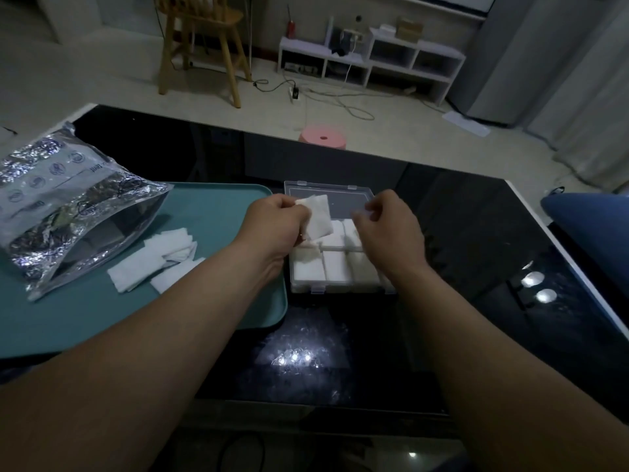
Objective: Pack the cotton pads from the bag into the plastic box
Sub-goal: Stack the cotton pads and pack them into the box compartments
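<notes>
The left hand pinches a pad over the box — right hand loose, empty. Crowded compartments may reject it.

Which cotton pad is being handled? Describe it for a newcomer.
On the black table, find the clear plastic box beside the teal tray. Over it the left hand pinches one cotton pad. Only this pad is airborne; others lie in the box or on the tray.
</notes>
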A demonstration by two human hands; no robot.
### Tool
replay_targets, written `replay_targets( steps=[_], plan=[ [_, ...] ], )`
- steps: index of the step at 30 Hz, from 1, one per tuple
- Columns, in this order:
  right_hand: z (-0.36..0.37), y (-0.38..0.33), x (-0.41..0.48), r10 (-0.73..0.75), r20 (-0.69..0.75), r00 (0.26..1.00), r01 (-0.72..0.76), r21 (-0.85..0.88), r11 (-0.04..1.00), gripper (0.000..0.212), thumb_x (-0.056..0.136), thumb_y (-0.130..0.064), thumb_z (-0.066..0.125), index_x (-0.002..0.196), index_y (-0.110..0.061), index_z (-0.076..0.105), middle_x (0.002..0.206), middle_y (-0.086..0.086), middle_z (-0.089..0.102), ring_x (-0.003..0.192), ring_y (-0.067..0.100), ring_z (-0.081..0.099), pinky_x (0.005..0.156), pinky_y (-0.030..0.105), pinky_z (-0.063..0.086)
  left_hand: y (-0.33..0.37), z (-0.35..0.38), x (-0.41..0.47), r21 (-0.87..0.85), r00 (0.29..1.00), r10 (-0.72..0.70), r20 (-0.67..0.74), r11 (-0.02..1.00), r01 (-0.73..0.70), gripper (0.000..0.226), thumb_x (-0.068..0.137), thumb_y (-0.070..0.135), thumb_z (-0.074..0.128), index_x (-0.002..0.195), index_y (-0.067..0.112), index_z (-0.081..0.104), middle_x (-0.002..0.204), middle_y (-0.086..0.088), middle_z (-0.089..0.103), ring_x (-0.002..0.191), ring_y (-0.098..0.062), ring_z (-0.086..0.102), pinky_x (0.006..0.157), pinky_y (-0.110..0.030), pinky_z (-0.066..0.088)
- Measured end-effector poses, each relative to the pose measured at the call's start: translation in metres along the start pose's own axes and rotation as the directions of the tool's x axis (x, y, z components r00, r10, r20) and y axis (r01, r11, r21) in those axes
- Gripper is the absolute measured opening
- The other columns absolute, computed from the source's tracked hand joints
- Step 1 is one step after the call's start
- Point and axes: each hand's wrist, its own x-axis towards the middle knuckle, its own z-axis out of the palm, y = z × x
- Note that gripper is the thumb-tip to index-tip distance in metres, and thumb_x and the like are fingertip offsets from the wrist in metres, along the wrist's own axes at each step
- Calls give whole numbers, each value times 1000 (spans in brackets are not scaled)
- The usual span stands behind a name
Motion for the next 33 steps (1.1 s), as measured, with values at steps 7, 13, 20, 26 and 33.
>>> replay_targets(
  steps=[7, 13, 20, 26, 33],
  plan=[
    [-15, -19, -7, -98, 399, 912, -47, 338, 940, 16, 103, -27, 63, 105, -16, 72, 86, -4, 70, 70, -1, 64, 62, 17, 45, 0, 7, -1, 28, 997, 6, 80, 1000, -8, 8, 93, 7, 67, 95, 14, 69, 93, -10, 70, 75, -19, 66, 71, -34, 60],
    [6, -5, 8, 50, 202, 978, -76, 122, 990, 12, 100, -30, 68, 93, -21, 67, 88, -2, 67, 80, 13, 63, 64, 28, 45, 12, -22, 4, -3, 998, 56, -23, 998, -56, 10, 94, 10, 62, 100, 16, 67, 88, -6, 67, 72, -15, 60, 62, -27, 54],
    [25, -11, 11, 67, 239, 969, -52, -70, 996, 32, 97, -29, 66, 68, -15, 62, 65, 0, 58, 63, 19, 55, 55, 30, 36, 29, -68, -4, -37, 993, 87, -74, 995, -90, 12, 93, 7, 62, 101, 13, 67, 85, -3, 65, 65, -13, 59, 55, -20, 49],
    [26, -22, 6, 77, 185, 980, -40, -194, 980, 22, 85, -32, 71, 98, -20, 58, 100, 2, 65, 95, 30, 63, 76, 36, 44, 35, -126, -10, 128, 994, 86, -70, 989, -77, 7, 96, 12, 61, 93, 17, 65, 89, -6, 68, 64, -15, 61, 54, -23, 48],
    [60, -111, -46, -473, 384, 793, 503, 25, 864, 16, 96, -26, 65, 110, -22, 70, 109, 2, 72, 102, 27, 66, 85, 36, 51, 22, -196, -27, 845, 963, 246, 106, 488, -218, 10, 91, 17, 62, 98, 22, 66, 92, 2, 68, 82, -20, 67, 70, -31, 49]
  ],
)
